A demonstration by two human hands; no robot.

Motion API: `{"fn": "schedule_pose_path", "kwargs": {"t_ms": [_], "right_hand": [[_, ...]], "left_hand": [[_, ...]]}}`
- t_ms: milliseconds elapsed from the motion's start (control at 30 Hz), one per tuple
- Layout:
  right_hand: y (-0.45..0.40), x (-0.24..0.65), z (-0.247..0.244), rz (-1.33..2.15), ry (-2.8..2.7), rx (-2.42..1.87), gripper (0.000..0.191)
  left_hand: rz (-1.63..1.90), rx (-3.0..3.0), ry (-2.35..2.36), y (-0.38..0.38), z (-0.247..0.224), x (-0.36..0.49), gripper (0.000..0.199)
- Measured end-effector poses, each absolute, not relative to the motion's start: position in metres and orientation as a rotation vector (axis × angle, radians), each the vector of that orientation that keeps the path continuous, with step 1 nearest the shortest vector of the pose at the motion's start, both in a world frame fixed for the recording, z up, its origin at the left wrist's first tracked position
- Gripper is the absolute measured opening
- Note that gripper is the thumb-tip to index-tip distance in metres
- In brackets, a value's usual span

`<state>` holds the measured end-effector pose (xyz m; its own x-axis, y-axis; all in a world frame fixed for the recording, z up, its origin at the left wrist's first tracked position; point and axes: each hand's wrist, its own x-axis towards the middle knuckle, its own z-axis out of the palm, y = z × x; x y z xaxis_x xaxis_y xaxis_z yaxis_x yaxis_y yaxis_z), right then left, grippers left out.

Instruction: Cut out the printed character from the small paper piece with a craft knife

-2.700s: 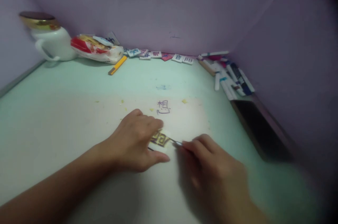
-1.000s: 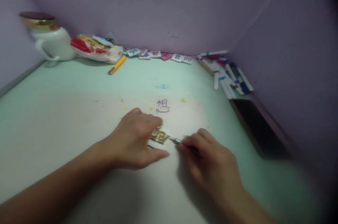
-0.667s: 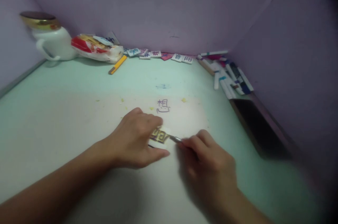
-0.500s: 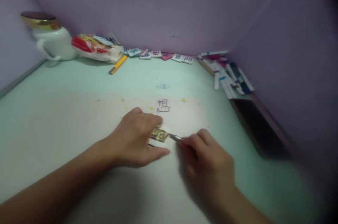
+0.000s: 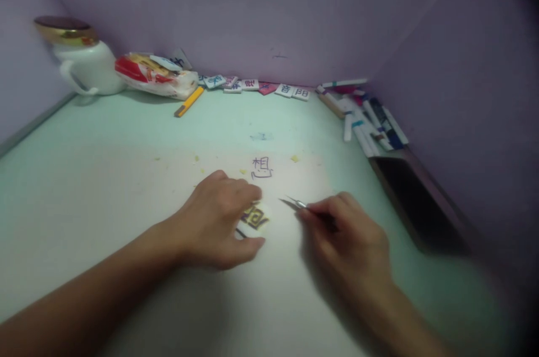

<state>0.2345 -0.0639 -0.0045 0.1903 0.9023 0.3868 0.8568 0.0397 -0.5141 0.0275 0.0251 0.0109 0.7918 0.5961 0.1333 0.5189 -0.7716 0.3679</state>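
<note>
Your left hand [image 5: 219,219] grips the lettered tile [image 5: 256,216]; your right hand [image 5: 353,233] pinches a craft knife [image 5: 300,205], clear of it. Yellow scraps [image 5: 295,159] suggest some cutting done; what's left is unclear.

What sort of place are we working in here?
Likely a small desk or craft nook: lilac walls close in around a pale green tabletop, pens and markers lie heaped toward the right, and small tiles bearing written characters line the far edge.

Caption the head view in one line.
Left hand on a patterned piece, right hand holding a slim pointed tool just clear of it.
</note>
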Motion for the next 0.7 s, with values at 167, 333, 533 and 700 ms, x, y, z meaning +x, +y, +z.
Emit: {"fn": "schedule_pose_path", "kwargs": {"t_ms": [167, 333, 533, 700], "right_hand": [[-0.073, 0.227, -0.006, 0.246, -1.695, -1.739, 0.010], [-0.070, 0.233, -0.002, 0.305, -1.856, -1.653, 0.010], [-0.065, 0.242, 0.008, 0.318, -2.024, -1.580, 0.014], [-0.068, 0.235, 0.003, 0.250, -2.001, -1.585, 0.013]], "left_hand": [[0.356, 2.704, 0.826, 0.025, 0.010, 0.026, 0.034], [0.463, 2.697, 0.763, 0.027, 0.009, 0.024, 0.051], [0.548, 2.676, 0.658, 0.031, 0.007, 0.021, 0.049], [0.579, 2.607, 0.580, 0.031, 0.008, 0.022, 0.044]]}}
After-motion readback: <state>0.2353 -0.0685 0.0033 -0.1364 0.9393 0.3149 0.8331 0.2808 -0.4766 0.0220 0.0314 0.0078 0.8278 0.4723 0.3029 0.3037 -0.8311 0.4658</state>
